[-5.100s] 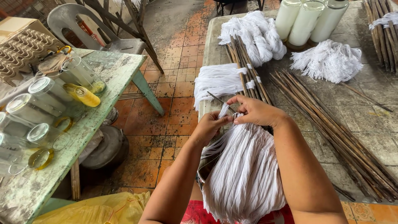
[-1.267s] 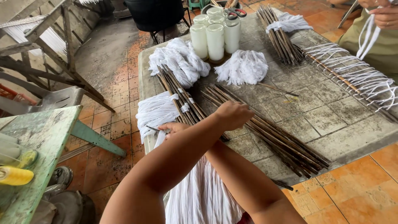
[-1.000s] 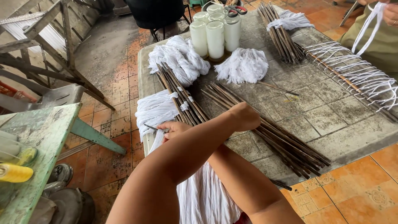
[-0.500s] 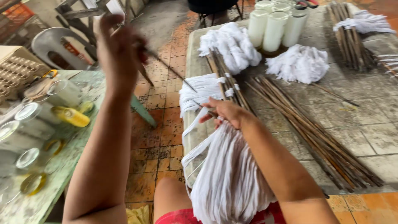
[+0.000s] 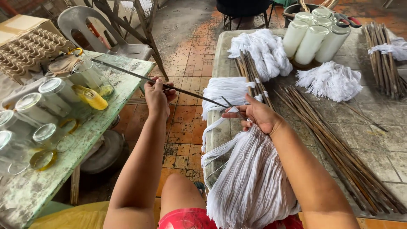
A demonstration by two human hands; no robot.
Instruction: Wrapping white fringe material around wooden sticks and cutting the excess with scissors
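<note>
- Left hand (image 5: 159,95): fingers clenched on thin stick (image 5: 140,77), mid-length
- Stick long axis: upper left to lower right, tip at right hand (image 5: 256,116)
- Right hand: fingers pinching white string bundle (image 5: 250,182) at tabletop (image 5: 381,144) edge, beside the stick tip

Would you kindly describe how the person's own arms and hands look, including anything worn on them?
Both arms are bare to beyond the elbow, with no sleeves in view. The left hand and right hand wear no gloves, and no rings, watch or bracelets show.
</note>
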